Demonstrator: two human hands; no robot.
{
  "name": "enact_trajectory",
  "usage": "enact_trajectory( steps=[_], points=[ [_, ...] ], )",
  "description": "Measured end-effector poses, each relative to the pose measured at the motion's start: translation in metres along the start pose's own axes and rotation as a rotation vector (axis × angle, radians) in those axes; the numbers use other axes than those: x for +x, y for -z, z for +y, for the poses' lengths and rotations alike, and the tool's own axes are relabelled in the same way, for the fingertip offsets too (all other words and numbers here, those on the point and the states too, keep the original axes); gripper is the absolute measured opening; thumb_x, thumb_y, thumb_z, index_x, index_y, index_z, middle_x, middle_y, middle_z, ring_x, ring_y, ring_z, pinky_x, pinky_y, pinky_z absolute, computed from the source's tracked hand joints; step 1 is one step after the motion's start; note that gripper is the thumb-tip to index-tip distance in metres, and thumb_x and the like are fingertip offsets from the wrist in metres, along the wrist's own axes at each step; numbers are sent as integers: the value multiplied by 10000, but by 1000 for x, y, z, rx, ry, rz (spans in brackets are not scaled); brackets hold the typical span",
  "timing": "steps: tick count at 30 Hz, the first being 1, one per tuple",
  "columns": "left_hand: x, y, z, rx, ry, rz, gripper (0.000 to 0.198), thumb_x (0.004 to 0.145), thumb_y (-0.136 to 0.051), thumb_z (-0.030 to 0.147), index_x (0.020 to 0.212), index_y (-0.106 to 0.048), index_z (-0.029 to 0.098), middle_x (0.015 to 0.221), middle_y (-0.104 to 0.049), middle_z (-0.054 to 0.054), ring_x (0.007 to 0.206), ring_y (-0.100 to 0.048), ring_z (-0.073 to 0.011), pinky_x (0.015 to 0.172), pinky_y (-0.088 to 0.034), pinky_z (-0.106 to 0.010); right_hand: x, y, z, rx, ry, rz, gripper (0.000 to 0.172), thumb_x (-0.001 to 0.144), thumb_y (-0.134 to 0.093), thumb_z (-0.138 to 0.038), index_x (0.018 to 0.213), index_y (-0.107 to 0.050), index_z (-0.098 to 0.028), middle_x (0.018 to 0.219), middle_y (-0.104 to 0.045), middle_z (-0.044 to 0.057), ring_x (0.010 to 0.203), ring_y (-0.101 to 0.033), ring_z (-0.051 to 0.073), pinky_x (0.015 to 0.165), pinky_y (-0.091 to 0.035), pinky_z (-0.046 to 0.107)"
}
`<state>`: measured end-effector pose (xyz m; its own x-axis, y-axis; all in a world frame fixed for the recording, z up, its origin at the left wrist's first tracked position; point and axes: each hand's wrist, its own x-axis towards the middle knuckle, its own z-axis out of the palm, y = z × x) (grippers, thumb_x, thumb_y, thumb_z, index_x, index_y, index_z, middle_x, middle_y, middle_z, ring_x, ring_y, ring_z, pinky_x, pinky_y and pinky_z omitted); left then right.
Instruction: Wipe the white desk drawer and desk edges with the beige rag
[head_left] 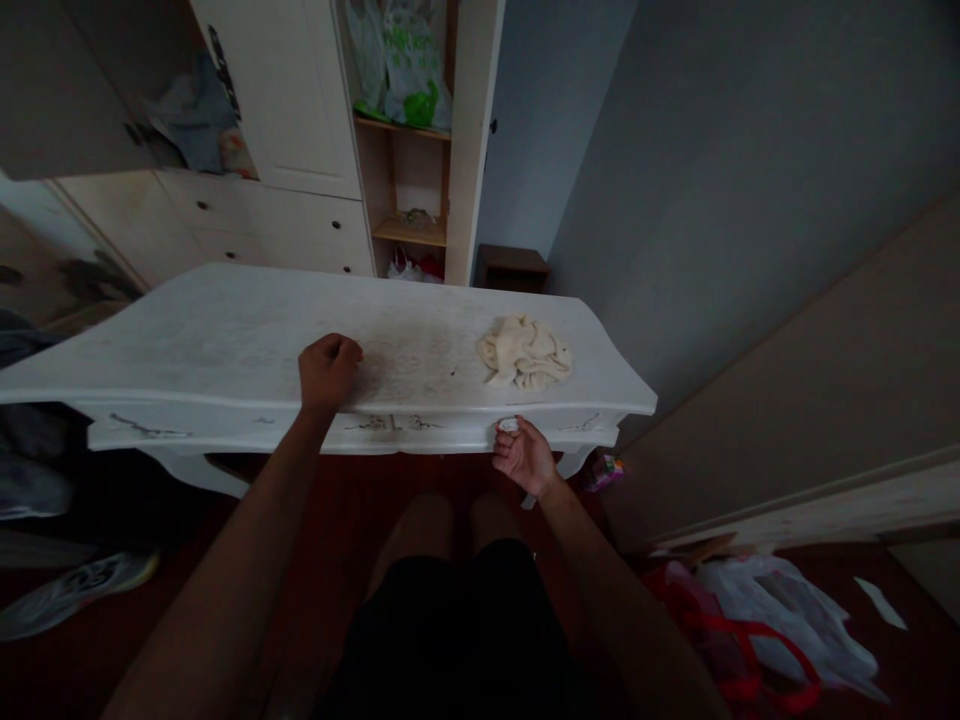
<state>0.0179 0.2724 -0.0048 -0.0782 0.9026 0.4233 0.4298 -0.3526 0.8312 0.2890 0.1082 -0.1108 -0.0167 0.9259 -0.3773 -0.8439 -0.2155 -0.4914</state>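
My left hand is closed in a fist and rests on the white table, near its front edge. Whatever the fist may hold is hidden. My right hand is just in front of the table's carved front, palm turned up. Its fingertips pinch a small white piece; I cannot tell whether it is loose or part of the table front. A crumpled cream cloth lies on the tabletop beyond my right hand. Dark smudges mark the tabletop between the fist and the cloth.
Behind the table stands a white wardrobe with plastic bags on an open shelf. A small brown cabinet is by the grey wall. On the red floor are a shoe, a small colourful box and plastic bags.
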Motion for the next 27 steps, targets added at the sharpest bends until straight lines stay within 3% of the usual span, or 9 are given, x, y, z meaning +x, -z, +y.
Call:
enact_trajectory(
  steps=[10, 27],
  points=[
    [1, -1, -1, 18, -9, 17, 190, 725, -486, 257, 600, -606, 179, 546, -546, 6, 545, -513, -131, 535, -379, -246, -24, 5, 21, 4, 55, -104, 301, 846, -608, -428, 816, -646, -131, 562, -563, -13, 474, -448, 100, 486, -326, 242],
    [-1, -2, 0, 81, 57, 39, 185, 719, -495, 252, 659, -631, 143, 540, -529, 36, 536, -484, -92, 506, -366, -186, -125, 11, 87, -25, 94, 56, 430, 768, -688, -567, 809, -668, -139, 474, -551, -10, 422, -463, 106, 459, -345, 230]
  ],
)
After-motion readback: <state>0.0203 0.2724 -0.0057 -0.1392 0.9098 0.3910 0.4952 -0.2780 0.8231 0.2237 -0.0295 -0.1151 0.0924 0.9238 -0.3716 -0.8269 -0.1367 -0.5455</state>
